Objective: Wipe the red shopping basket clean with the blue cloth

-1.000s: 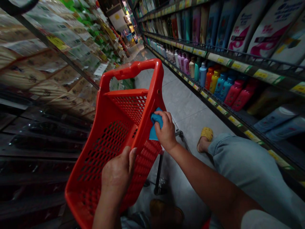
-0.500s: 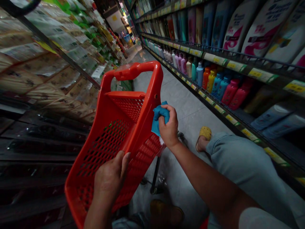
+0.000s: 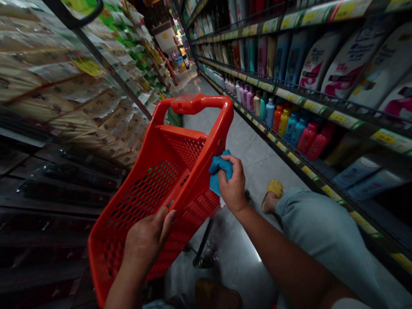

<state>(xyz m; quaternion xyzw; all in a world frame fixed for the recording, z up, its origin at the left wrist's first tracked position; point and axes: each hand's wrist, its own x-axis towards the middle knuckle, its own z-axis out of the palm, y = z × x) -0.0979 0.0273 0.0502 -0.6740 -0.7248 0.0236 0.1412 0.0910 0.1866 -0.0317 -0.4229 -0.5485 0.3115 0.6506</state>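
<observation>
Right hand (image 3: 233, 184): closed around a bunched blue terry cloth (image 3: 216, 182), knuckles up, pressing it against the outer side wall of a red plastic shopping basket (image 3: 151, 189). Against the earlier views, the cloth has travelled along that wall and now sits closer to the round hole (image 3: 220, 141) at the foot of the basket's handle.

Left hand (image 3: 146, 242): closed on the same basket, fingers curled over the wall's top edge, lower down towards the near end.

Basket: held tilted, its perforated interior facing left, with the arched handle (image 3: 199, 104) at the far end. A dark metal leg (image 3: 202, 242) stands beneath it.

Right of the basket: a leg in pale denim (image 3: 322, 231), a foot in a yellow sandal (image 3: 273, 195), and grey floor tiles (image 3: 247, 146). Beyond these, a shelf edge with yellow price tags (image 3: 313, 106) carries pink bottles (image 3: 308, 138), with white pouches (image 3: 354, 64) on the shelf above.

Left of the basket: rows of flat packets (image 3: 64, 94) with a glossy sheen, dark lower shelves (image 3: 48, 189) beneath them.
</observation>
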